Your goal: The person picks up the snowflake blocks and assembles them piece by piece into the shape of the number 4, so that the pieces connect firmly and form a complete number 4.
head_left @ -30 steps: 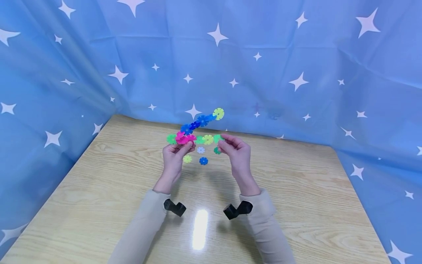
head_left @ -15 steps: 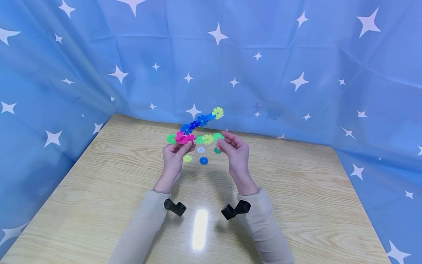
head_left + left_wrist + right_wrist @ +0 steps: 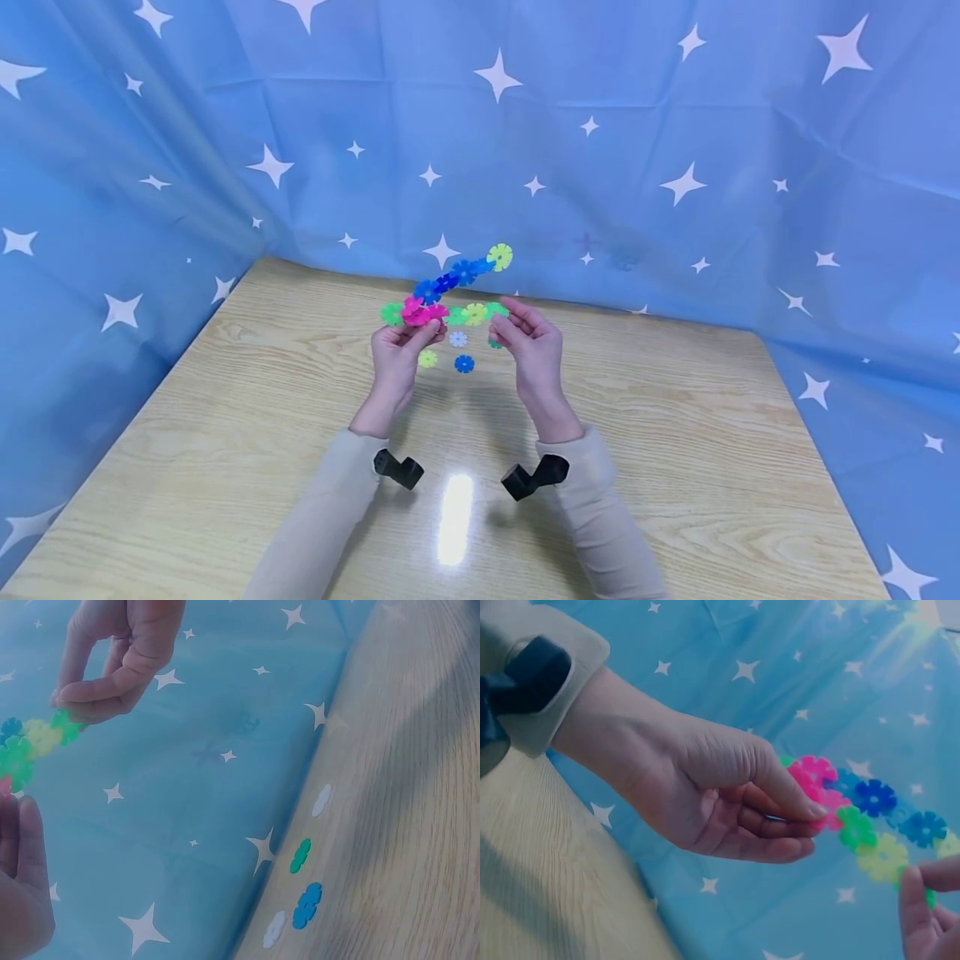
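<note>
Flower-disc assembly [image 3: 427,291] in the pinch of left fingers [image 3: 422,337] and right fingers [image 3: 512,332], above wooden table [image 3: 675,417]

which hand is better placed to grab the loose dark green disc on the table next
Probably the right hand: in the head view it partly covers the dark green disc and pinches only a green end disc. The left hand grips the pink discs, so it could do the steadying.
</note>
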A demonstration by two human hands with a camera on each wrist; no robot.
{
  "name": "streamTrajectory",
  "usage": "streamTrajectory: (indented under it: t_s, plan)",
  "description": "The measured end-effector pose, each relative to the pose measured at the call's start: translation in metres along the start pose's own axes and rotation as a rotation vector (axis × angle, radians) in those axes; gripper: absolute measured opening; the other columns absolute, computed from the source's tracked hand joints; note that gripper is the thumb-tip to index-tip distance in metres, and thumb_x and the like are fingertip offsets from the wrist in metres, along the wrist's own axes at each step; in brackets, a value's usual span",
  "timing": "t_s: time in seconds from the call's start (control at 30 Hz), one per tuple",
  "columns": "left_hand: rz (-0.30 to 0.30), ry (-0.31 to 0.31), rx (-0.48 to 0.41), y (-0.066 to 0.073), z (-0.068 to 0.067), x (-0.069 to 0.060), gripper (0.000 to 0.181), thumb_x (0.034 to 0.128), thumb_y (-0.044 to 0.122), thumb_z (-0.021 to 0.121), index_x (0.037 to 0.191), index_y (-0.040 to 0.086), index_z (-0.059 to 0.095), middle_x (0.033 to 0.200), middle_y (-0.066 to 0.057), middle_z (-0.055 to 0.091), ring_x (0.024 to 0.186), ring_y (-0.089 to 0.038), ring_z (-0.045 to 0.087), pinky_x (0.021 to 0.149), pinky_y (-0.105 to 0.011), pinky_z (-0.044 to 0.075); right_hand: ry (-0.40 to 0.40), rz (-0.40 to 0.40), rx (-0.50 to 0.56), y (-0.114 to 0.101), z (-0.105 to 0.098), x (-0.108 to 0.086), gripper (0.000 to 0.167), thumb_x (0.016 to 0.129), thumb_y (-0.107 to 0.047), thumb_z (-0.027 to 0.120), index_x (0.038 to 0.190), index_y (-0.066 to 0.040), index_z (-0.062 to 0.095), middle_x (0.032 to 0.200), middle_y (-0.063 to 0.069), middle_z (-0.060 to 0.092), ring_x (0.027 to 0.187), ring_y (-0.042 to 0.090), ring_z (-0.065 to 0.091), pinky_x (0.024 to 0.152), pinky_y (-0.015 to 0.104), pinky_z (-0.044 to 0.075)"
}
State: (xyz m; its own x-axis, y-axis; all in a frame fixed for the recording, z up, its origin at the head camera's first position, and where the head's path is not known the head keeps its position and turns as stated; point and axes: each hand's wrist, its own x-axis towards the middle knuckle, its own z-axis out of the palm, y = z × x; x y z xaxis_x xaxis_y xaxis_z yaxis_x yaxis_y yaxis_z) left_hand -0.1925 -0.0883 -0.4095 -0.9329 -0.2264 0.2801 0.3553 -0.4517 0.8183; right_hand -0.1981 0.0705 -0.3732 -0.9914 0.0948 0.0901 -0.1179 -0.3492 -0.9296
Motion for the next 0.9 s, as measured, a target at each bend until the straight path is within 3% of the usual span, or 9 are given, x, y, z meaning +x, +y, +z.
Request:
streamTrajectory:
  t_s: [0.27, 0.6, 0.9]
  plan:
    - [0.001, -0.002, -0.018, 0.0, 0.001, 0.001, 0.03, 0.0859, -0.01, 0.059, 0.081, 0.016, 0.072, 0.075, 0.0, 0.071, 0.071, -0.011, 0.068, 0.071, -0.027, 0.058, -0.055, 0.029, 0.079, 0.004, -0.005, 0.004, 0.037, 0.086, 0.01, 0.06, 0.12, 0.018, 0.05, 0.075, 0.002, 0.062, 0.065, 0.01, 0.064, 0.065, 0.018, 0.056]
    - [-0.02, -0.056, -0.074, -0.003, 0.001, -0.001, 0.034, 0.0855, -0.012, 0.056, 0.083, 0.017, 0.073, 0.075, -0.001, 0.07, 0.073, -0.013, 0.069, 0.072, -0.027, 0.058, -0.102, -0.171, 0.021, 0.015, -0.008, 0.002, 0.029, 0.084, 0.01, 0.062, 0.112, 0.016, 0.058, 0.078, 0.004, 0.066, 0.07, 0.013, 0.067, 0.067, 0.024, 0.058]
    - [-0.033, -0.042, -0.061, -0.006, 0.003, -0.001, 0.038, 0.0831, -0.015, 0.055, 0.08, 0.019, 0.072, 0.073, 0.001, 0.069, 0.071, -0.013, 0.069, 0.073, -0.027, 0.058, -0.088, -0.18, 0.027, 0.014, -0.005, -0.002, 0.03, 0.084, 0.01, 0.062, 0.112, 0.018, 0.056, 0.076, 0.003, 0.067, 0.065, 0.011, 0.067, 0.064, 0.022, 0.058]
